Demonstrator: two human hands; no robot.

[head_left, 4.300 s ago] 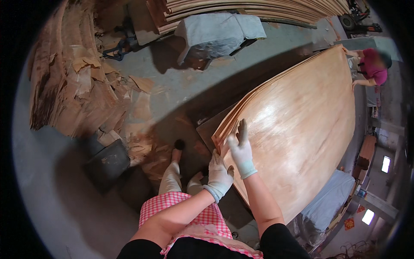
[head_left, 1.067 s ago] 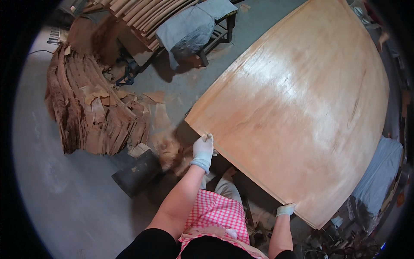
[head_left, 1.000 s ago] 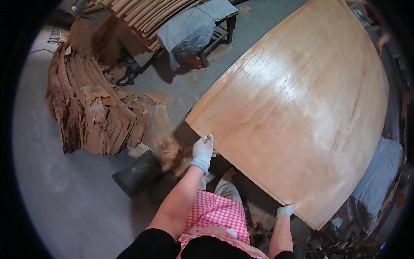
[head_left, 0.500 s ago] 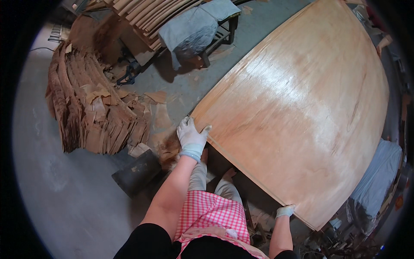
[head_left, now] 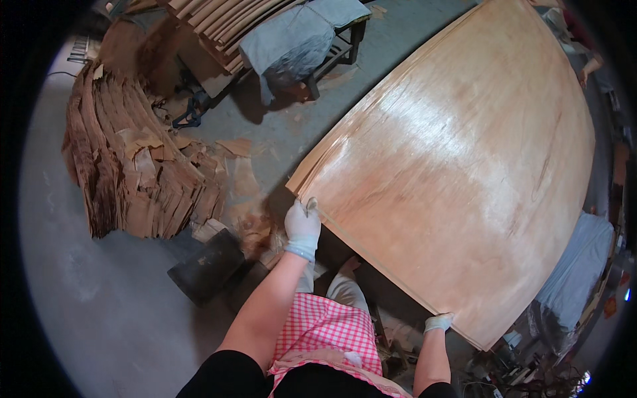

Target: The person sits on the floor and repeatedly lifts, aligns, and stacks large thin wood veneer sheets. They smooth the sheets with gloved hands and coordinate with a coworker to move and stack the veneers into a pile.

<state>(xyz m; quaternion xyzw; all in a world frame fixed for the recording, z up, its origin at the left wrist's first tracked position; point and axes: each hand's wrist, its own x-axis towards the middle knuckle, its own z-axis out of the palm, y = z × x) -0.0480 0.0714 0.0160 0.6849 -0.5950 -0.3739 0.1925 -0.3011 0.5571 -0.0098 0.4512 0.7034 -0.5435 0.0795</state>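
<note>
A large pale-brown wood veneer sheet with a glossy patch lies before me, more sheet edges showing beneath it along its left side. My left hand, in a white glove, is closed on the near edge close to the left corner, thumb on top. Farther right along that edge, my right hand, also gloved, grips the sheet near its right corner. Its fingers are mostly hidden under the sheet.
Left of me stands a tall stack of ragged brown veneer, with scraps around it. A dark box sits nearer. Beyond are a cloth-draped bench and stacked strips. Another person's hand is at the far right edge.
My left hand has slid right and slightly nearer from the left corner, its fingers now closed on the edge. The corner now shows its layered sheets. My right hand stays in place.
</note>
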